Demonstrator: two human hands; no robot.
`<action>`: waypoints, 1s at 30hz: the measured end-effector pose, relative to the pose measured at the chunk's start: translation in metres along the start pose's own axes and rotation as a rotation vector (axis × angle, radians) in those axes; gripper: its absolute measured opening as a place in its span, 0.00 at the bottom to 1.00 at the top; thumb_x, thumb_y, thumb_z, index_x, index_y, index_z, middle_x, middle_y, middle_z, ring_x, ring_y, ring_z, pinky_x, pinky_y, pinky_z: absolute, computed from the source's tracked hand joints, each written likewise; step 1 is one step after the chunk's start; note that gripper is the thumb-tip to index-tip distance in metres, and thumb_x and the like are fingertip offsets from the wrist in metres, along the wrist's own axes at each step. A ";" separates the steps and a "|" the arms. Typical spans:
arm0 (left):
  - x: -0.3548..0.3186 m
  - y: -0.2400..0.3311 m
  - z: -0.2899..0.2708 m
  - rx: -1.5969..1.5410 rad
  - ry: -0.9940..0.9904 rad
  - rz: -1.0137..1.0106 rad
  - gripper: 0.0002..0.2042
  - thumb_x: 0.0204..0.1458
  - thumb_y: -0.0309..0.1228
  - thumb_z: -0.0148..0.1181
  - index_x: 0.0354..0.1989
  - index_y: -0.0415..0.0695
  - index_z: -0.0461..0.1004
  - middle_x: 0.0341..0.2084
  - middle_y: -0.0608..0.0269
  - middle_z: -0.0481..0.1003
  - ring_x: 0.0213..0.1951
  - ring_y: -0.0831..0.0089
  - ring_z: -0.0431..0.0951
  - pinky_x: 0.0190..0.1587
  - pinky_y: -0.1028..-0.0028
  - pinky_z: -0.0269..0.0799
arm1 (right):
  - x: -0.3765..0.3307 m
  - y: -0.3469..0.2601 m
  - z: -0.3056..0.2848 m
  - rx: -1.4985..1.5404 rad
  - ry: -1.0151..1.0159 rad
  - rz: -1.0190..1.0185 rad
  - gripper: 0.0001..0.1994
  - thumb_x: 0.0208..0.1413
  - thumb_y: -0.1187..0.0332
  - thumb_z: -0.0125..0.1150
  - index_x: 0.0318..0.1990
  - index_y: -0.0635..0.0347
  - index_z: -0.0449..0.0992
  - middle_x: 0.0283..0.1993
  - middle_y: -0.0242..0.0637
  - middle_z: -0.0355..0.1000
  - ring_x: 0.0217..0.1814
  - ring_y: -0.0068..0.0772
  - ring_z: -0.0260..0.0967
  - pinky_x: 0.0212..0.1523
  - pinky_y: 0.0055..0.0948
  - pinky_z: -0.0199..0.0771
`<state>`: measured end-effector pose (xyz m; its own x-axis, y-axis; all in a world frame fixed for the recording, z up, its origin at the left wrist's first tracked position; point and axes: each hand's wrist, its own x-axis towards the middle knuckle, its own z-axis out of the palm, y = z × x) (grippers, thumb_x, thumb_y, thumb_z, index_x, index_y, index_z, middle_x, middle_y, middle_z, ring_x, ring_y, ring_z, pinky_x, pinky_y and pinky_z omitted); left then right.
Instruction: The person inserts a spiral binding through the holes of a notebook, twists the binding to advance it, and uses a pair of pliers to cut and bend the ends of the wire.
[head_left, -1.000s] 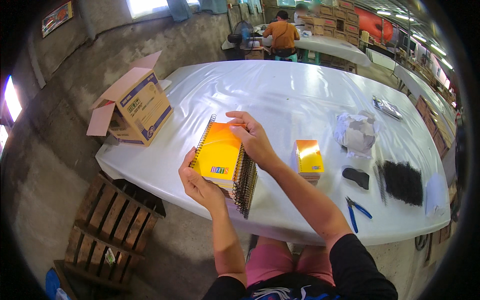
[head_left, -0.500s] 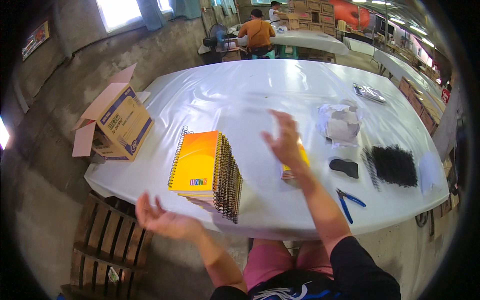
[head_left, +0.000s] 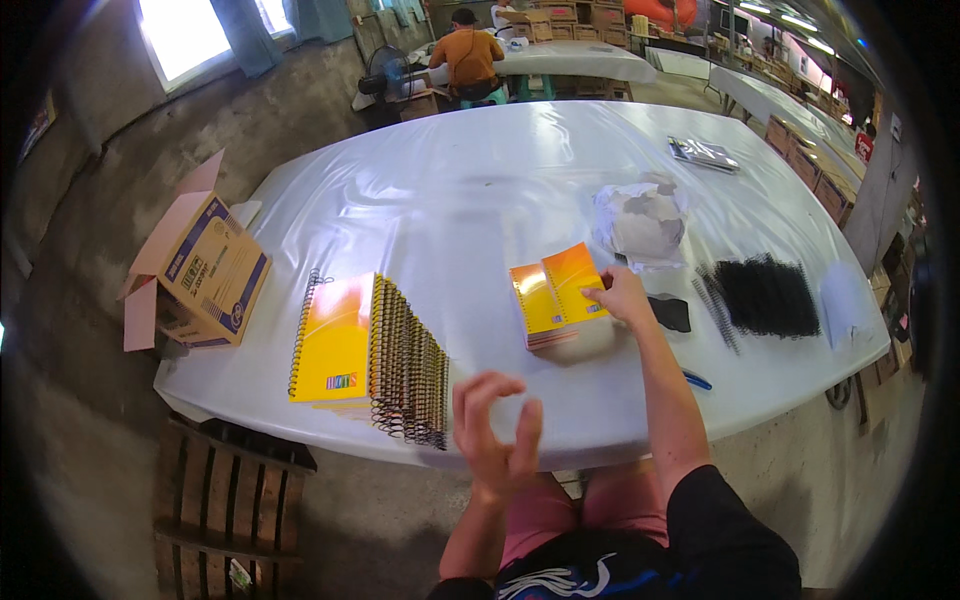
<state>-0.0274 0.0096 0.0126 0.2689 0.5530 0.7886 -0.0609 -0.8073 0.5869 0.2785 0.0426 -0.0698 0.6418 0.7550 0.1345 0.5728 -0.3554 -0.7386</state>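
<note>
My right hand (head_left: 625, 297) pinches the right edge of an unbound yellow-orange notebook (head_left: 572, 280) with small holes along its left side. That notebook sits tilted over a short stack of similar unbound notebooks (head_left: 534, 305). My left hand (head_left: 492, 430) hovers at the table's front edge, fingers curled but apart, with nothing in it. To its left stands a tall, leaning stack of spiral-bound yellow-orange notebooks (head_left: 335, 340), with dark wire coils showing along the side. Beside my right forearm lie blue-handled pliers (head_left: 697, 380), mostly hidden by the arm.
An open cardboard box (head_left: 215, 265) stands at the table's left. Right of my hand are a black flat piece (head_left: 672, 314), a heap of black coils (head_left: 768, 297) and crumpled whitish wrapping (head_left: 640, 222). A flat packet (head_left: 703, 153) lies farther back. Another person (head_left: 468, 55) sits beyond.
My right hand has come down onto the short stack and taken hold of a notebook. My left hand has moved right, past the spiral-bound stack. The view has shifted somewhat.
</note>
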 end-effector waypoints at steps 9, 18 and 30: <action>0.001 -0.055 0.044 -0.579 0.006 -0.691 0.12 0.59 0.31 0.53 0.45 0.35 0.71 0.34 0.63 0.74 0.40 0.79 0.71 0.44 0.81 0.64 | -0.136 -0.078 -0.047 0.432 -0.324 -0.209 0.18 0.45 0.70 0.69 0.42 0.60 0.70 0.38 0.33 0.71 0.38 0.24 0.68 0.37 0.25 0.68; -0.012 -0.041 0.033 0.658 -0.735 -0.058 0.08 0.50 0.29 0.57 0.37 0.59 0.74 0.35 0.73 0.72 0.49 0.71 0.69 0.54 0.29 0.35 | -0.071 0.099 -0.124 -0.948 0.425 0.131 0.19 0.48 0.68 0.59 0.50 0.55 0.71 0.50 0.35 0.66 0.59 0.37 0.58 0.52 0.51 0.60; -0.051 -0.049 0.070 0.657 -0.187 -0.018 0.23 0.28 0.53 0.70 0.25 0.49 0.71 0.27 0.66 0.68 0.39 0.63 0.66 0.50 0.46 0.51 | -0.048 0.097 -0.157 -0.935 0.153 0.104 0.15 0.48 0.77 0.52 0.46 0.57 0.70 0.38 0.43 0.72 0.41 0.48 0.72 0.40 0.46 0.72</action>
<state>0.0289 0.0064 -0.0691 0.4296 0.5704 0.7000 0.5253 -0.7884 0.3201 0.3835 -0.1143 -0.0440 0.7342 0.6382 0.2316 0.6424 -0.7634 0.0671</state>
